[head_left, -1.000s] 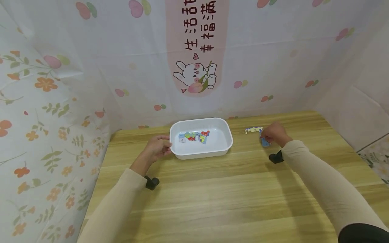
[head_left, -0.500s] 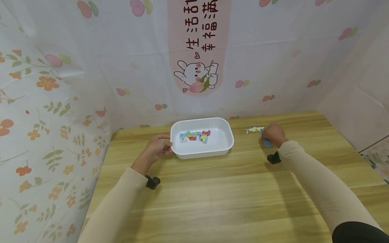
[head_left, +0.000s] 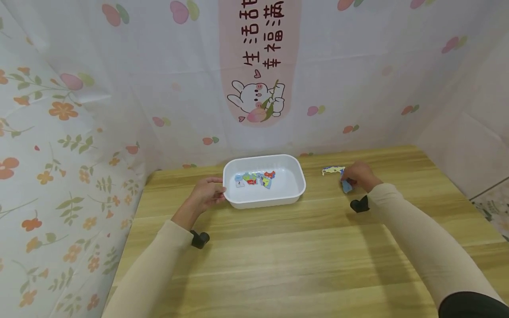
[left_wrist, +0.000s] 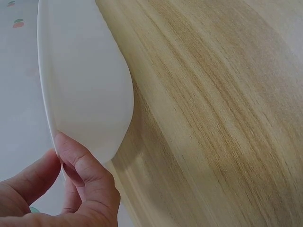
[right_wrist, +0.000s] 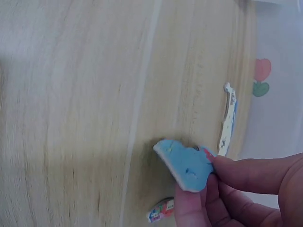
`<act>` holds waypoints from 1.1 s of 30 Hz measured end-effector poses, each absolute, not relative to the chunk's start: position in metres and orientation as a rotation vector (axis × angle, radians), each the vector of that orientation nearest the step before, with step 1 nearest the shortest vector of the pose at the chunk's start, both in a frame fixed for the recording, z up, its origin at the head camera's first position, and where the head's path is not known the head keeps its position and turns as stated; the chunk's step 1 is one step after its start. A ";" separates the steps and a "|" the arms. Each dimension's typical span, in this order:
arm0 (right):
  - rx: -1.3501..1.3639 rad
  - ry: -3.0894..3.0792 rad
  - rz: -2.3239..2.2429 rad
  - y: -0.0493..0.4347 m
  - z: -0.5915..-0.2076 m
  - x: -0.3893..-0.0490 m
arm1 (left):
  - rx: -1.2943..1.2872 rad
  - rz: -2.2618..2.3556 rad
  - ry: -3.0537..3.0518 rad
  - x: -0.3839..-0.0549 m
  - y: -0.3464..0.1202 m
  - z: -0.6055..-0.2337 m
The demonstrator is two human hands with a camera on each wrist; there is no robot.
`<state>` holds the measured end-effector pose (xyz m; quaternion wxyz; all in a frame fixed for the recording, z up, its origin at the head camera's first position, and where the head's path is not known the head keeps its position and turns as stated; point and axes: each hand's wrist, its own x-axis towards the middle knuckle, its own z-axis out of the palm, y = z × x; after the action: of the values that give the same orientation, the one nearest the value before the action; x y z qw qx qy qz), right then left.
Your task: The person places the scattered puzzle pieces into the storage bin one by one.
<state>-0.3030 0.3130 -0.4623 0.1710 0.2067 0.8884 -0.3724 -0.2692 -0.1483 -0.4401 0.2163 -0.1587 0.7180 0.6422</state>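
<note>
The blue piece (right_wrist: 182,165) juts toward the near edge of the tabletop (head_left: 270,260) from the right hand (head_left: 359,174), whose grip pinches it toward the far edge, well right of the white tray (head_left: 264,203), its left rim pinched by the left hand (head_left: 206,194).

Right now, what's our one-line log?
left hand: grips white tray; right hand: pinches blue piece; yellowish piece: on table; colourful pieces: in tray

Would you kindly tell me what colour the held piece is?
The piece is mostly light blue, partly red, clearest in the right wrist view.
</note>
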 end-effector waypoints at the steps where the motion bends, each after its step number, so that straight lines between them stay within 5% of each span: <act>1: 0.590 2.509 -1.088 0.314 -0.461 -0.304 | -0.439 1.780 1.991 -0.270 -0.148 -0.440; 33: 0.389 1.893 -1.865 0.265 -0.405 -0.308 | -0.442 1.762 2.003 -0.269 -0.148 -0.440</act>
<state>-0.3082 0.2648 -0.4049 0.2259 0.1411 0.6866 -0.6765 -0.2692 -0.1477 -0.4395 0.2170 -0.1595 0.7230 0.6362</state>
